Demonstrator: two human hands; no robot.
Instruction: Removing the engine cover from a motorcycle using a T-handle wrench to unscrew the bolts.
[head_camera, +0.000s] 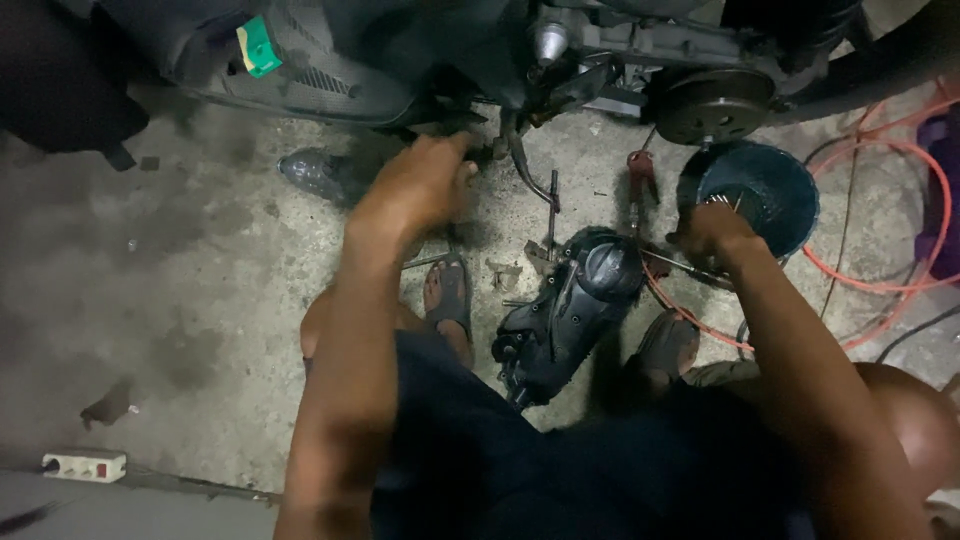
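I squat on a concrete floor under a dark scooter body (330, 60). My left hand (420, 185) reaches up to the underside of the scooter near a bent metal lever (530, 170); its fingertips are hidden against the dark parts, so what it grips is unclear. My right hand (712, 232) rests at the rim of a dark blue bucket (775, 185) and seems closed around a thin metal tool (690, 268). A black plastic engine cover (565, 310) lies on the floor between my feet.
An orange hose (900, 270) loops around the bucket at the right. A round metal drum (712, 105) shows on the scooter above the bucket. A clear plastic bottle (315, 172) lies left of my hand. A white power strip (85, 465) sits at the lower left.
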